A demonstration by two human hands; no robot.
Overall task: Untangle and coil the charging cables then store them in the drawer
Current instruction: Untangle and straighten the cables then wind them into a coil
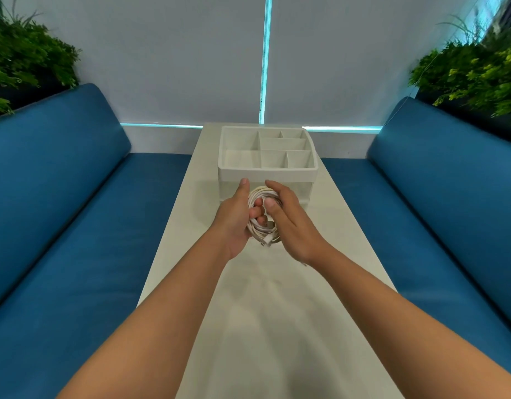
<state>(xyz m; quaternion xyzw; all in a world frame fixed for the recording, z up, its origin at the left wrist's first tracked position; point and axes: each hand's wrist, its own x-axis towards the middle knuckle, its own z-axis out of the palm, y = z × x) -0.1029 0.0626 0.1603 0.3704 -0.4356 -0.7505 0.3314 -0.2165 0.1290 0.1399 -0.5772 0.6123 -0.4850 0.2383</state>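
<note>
A: How are the arms?
B: Both stretched forward, wrists close together.
A: And the hands?
B: Left hand [237,217] has its fingers curled and thumb straight; right hand [289,217] cups beside it.

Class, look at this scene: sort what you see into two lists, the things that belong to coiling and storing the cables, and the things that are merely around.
Part of the job:
- coiled cables, held between both hands
- left hand
- right hand
- organiser with its drawer, behind the hands

Just around:
- table
- sofas
- plants
</note>
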